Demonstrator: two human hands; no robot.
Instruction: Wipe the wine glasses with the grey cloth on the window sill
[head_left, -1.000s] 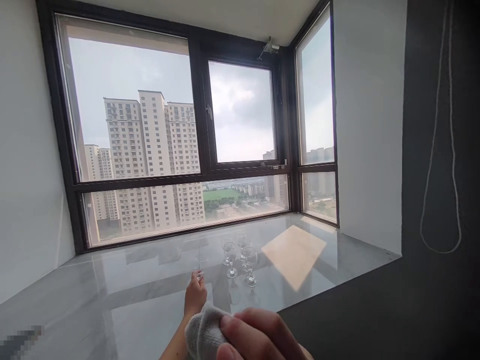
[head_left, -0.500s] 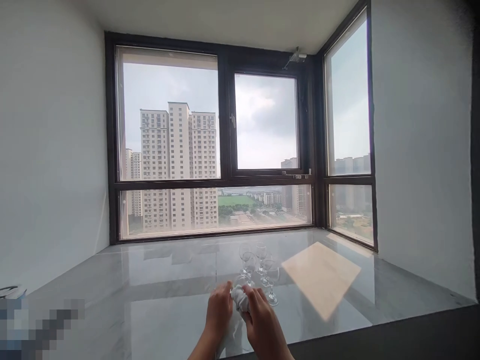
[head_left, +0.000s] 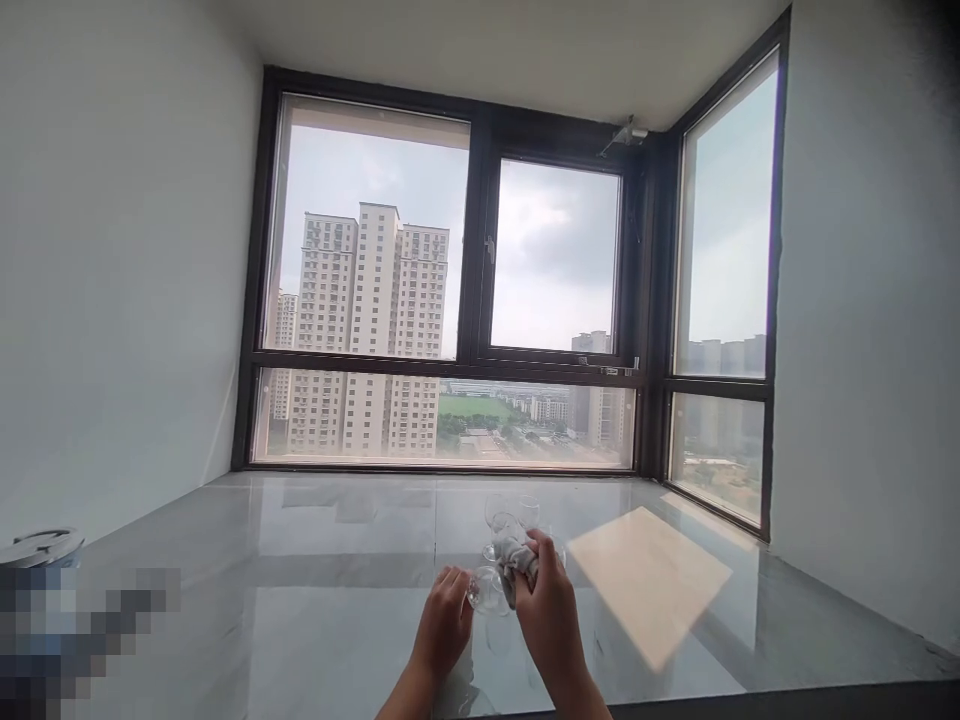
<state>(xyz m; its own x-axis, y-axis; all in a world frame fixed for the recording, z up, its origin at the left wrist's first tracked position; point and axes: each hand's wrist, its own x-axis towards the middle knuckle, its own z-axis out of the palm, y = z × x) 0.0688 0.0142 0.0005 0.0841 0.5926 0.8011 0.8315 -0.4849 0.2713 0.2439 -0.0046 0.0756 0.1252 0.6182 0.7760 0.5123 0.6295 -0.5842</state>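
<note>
My left hand point(head_left: 445, 618) is closed on one end of a clear stemmed glass point(head_left: 491, 592), which lies tilted sideways above the sill. A crumpled pale grey cloth point(head_left: 517, 560) is bunched in my right hand point(head_left: 549, 600), just right of the held glass; whether the cloth touches the glass I cannot tell. Behind my hands stand several more stemmed glasses point(head_left: 504, 522), partly hidden by the cloth and my right hand.
The glossy grey marble sill point(head_left: 337, 600) carries a bright patch of sunlight point(head_left: 652, 590) at right. Dark-framed windows point(head_left: 480, 365) close off the back and right. A round lidded container point(head_left: 45, 545) is at the far left, above a blurred-out area.
My right hand has moved right and up with the cloth, away from my left hand, and the held glass now shows between them. The view has tilted slightly.
</note>
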